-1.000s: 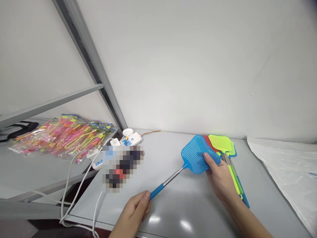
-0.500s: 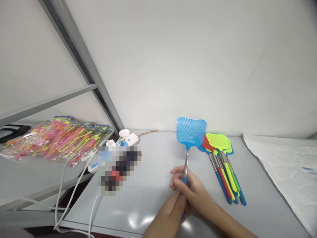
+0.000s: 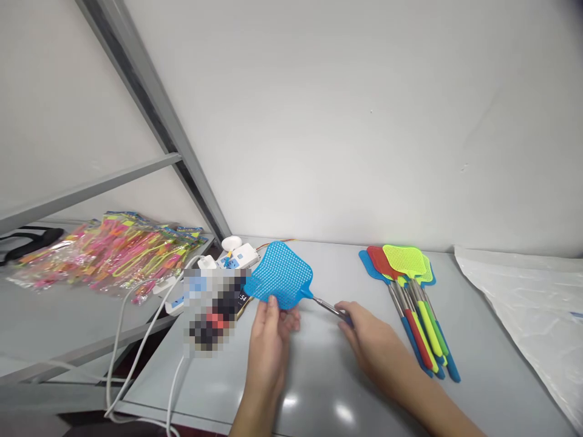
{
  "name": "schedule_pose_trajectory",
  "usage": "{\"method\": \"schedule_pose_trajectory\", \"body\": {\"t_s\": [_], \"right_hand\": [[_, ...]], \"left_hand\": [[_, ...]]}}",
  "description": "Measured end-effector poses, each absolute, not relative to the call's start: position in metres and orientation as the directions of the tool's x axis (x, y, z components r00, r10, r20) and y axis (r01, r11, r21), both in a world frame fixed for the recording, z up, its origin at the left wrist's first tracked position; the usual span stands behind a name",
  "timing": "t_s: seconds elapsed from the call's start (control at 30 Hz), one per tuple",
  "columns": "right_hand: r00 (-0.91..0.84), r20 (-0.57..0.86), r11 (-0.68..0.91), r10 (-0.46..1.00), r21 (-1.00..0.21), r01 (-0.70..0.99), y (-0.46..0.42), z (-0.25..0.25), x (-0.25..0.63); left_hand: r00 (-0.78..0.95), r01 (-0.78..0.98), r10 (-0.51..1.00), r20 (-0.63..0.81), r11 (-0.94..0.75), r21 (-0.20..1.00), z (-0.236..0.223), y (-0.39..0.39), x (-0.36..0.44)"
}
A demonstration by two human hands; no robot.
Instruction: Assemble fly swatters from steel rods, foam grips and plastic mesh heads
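A blue fly swatter with a metal shaft is held above the grey table, its mesh head pointing left. My left hand pinches the lower edge of the blue head. My right hand is closed around the handle end, where the shaft meets the grip. To the right, several other fly swatters in blue, red and yellow-green lie in a pile on the table, heads toward the wall.
A white power strip with plugs and trailing white cables sits at the table's back left. A blurred object lies beside it. Packets of colourful toys cover the left shelf. A clear plastic sheet lies at the right.
The blue swatter swung from upright to lying leftward. My left hand left the handle and took the mesh head; my right hand kept the handle end.
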State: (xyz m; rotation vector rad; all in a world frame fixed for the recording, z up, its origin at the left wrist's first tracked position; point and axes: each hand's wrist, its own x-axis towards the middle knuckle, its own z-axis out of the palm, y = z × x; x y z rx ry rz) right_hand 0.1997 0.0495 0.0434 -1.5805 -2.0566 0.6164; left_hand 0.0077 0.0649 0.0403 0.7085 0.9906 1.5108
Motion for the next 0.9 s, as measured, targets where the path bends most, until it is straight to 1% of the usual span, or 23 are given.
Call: {"method": "schedule_pose_trajectory", "body": {"t_s": [0.07,0.17,0.23,0.27,0.37,0.47,0.53,0.6,0.67,0.73,0.8,0.83,0.9], "right_hand": [[-0.226,0.107,0.242,0.968,-0.631,0.737,0.050,0.045,0.201],[-0.207,0.039,0.181,0.978,-0.657,0.732,0.051,0.054,0.211],[-0.167,-0.002,0.125,0.986,-0.659,0.742,0.048,0.059,0.218],[-0.149,0.002,0.114,0.989,-0.654,0.748,0.045,0.060,0.222],[-0.112,0.058,0.124,0.992,-0.608,0.784,0.030,0.059,0.231],[-0.033,0.104,0.084,0.994,-0.535,0.841,0.018,0.054,0.241],[0.068,0.148,0.016,0.987,-0.502,0.865,0.013,0.050,0.251],[0.202,0.169,-0.103,0.965,-0.464,0.880,0.011,0.047,0.264],[0.331,0.150,-0.250,0.932,-0.398,0.883,0.012,0.045,0.278],[0.409,0.113,-0.355,0.906,-0.327,0.876,0.014,0.043,0.289],[0.446,0.092,-0.407,0.890,-0.274,0.871,0.018,0.041,0.296],[0.454,0.090,-0.420,0.887,-0.256,0.871,0.021,0.040,0.298],[0.461,0.086,-0.433,0.883,-0.226,0.873,0.027,0.039,0.299]], "left_hand": [[-0.252,-0.566,0.957,-0.142,-0.027,0.824,0.040,0.073,0.005],[-0.220,-0.624,0.961,-0.167,-0.007,0.781,0.039,0.082,-0.001],[-0.217,-0.631,0.959,-0.183,0.006,0.776,0.038,0.087,-0.003],[-0.213,-0.621,0.959,-0.187,0.015,0.783,0.038,0.088,-0.002],[-0.149,-0.556,0.972,-0.181,0.069,0.829,0.039,0.092,0.010],[-0.024,-0.447,0.987,-0.156,0.129,0.885,0.043,0.095,0.039],[0.105,-0.337,0.985,-0.140,0.168,0.926,0.045,0.096,0.065],[0.267,-0.191,0.955,-0.128,0.182,0.964,0.045,0.096,0.092],[0.403,-0.026,0.911,-0.081,0.100,0.995,0.043,0.095,0.116],[0.503,0.122,0.864,0.016,-0.089,0.989,0.039,0.094,0.133],[0.570,0.250,0.815,0.104,-0.292,0.923,0.034,0.095,0.143],[0.598,0.317,0.793,0.116,-0.366,0.875,0.033,0.096,0.145],[0.632,0.453,0.771,0.082,-0.453,0.768,0.030,0.100,0.144]]}}
